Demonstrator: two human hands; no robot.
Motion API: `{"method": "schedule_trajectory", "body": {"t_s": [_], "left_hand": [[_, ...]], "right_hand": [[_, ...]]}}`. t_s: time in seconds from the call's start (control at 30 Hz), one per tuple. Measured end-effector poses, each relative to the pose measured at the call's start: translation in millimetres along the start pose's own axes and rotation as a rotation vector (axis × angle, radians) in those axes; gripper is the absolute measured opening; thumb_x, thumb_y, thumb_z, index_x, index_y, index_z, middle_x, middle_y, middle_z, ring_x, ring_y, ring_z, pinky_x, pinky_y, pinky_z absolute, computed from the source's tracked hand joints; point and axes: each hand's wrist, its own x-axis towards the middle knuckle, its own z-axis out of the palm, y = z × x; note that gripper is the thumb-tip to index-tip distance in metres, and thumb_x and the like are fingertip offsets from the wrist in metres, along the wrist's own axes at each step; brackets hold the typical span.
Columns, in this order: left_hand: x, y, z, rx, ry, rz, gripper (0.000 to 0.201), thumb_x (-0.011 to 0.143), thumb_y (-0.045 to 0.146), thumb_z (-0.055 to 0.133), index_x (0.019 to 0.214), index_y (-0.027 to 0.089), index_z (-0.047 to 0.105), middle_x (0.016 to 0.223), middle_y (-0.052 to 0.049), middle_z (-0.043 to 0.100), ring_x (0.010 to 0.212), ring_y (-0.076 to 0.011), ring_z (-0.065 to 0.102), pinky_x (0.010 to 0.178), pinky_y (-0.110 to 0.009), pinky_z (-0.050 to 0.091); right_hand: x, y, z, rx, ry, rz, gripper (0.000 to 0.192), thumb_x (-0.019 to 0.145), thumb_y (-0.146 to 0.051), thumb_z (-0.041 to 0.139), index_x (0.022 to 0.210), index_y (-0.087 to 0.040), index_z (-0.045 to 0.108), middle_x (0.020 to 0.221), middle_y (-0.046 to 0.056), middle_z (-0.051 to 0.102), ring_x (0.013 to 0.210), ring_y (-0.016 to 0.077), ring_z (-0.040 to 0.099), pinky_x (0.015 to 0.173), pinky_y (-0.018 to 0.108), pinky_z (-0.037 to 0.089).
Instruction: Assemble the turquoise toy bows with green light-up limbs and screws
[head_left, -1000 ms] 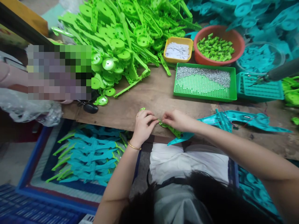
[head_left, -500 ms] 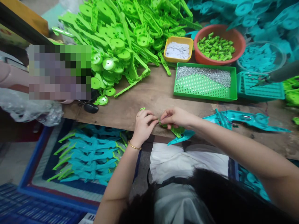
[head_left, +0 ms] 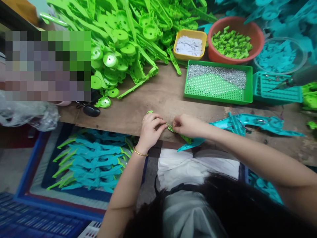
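Where the left side drops below the counter [head_left: 138,105], a blue crate [head_left: 27,173] holds a neat stack of teal pieces [head_left: 95,162] with slim bright-green ends, and a tall jumble of green parts [head_left: 123,36], some with round discs, covers the back of the counter. The left hand [head_left: 152,127], with a gold bracelet [head_left: 140,152] at its wrist, has its grip narrow, thumb and fingertips pinched on a small green part [head_left: 170,128] at the counter's near edge. That part is glossy, vivid lime plastic; only a slim stretch shows between the two hands, so its full outline is hidden. The right hand [head_left: 187,125] curls its fingers close beside it, and I cannot tell whether that grip holds anything. Below this hand, more lime plastic overlaps a pointed teal tip [head_left: 192,144]. Farther right come a yellow dish [head_left: 190,59] of white bits, a green tray [head_left: 218,96] of silvery metal pieces, a red bowl [head_left: 234,59] of small green pieces and a long teal frame [head_left: 252,123], with thin wires along it.
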Motion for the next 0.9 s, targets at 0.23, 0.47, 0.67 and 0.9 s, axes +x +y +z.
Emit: {"method": "schedule_trajectory", "body": {"t_s": [0.23,0.47,0.67,0.9], "left_hand": [[1.1,-4.3,-4.9,-0.054,-0.037,0.041,0.008,0.086,0.025,0.063,0.087,0.022,0.07,0.092,-0.001,0.065,0.094,-0.0158,0.06,0.102,-0.043,0.041],[-0.5,-5.9,-1.3,-0.029,-0.01,0.045,0.009,0.086,0.026,0.063,0.083,0.022,0.071,0.09,-0.001,0.065,0.092,-0.0159,0.06,0.102,-0.043,0.04],[-0.5,-5.3,-1.5,-0.014,-0.02,0.031,0.01,0.085,0.025,0.062,0.081,0.022,0.071,0.091,-0.001,0.064,0.093,-0.0172,0.059,0.1,-0.044,0.042],[-1.6,-4.5,0.4,0.012,0.015,0.03,0.008,0.084,0.024,0.064,0.081,0.023,0.071,0.091,-0.001,0.064,0.093,-0.017,0.058,0.095,-0.042,0.045]], "right_hand": [[9.6,-8.5,-7.3,-0.134,-0.098,0.03,0.02,0.073,-0.018,0.057,0.084,-0.015,0.073,0.077,0.006,0.072,0.063,0.013,0.057,0.055,0.023,0.035],[22.5,-26.8,-25.2,-0.278,-0.256,0.117,0.027,0.073,-0.022,0.062,0.095,-0.012,0.074,0.081,0.008,0.073,0.068,0.0162,0.062,0.053,0.024,0.037],[34.1,-35.1,-28.1,-0.427,-0.333,0.08,0.033,0.073,-0.023,0.062,0.101,-0.008,0.073,0.083,0.01,0.073,0.072,0.0192,0.064,0.054,0.025,0.038],[23.2,-25.8,-23.1,-0.286,-0.239,0.083,0.029,0.075,-0.019,0.061,0.099,-0.01,0.073,0.089,0.012,0.073,0.077,0.019,0.065,0.058,0.024,0.041]]}}
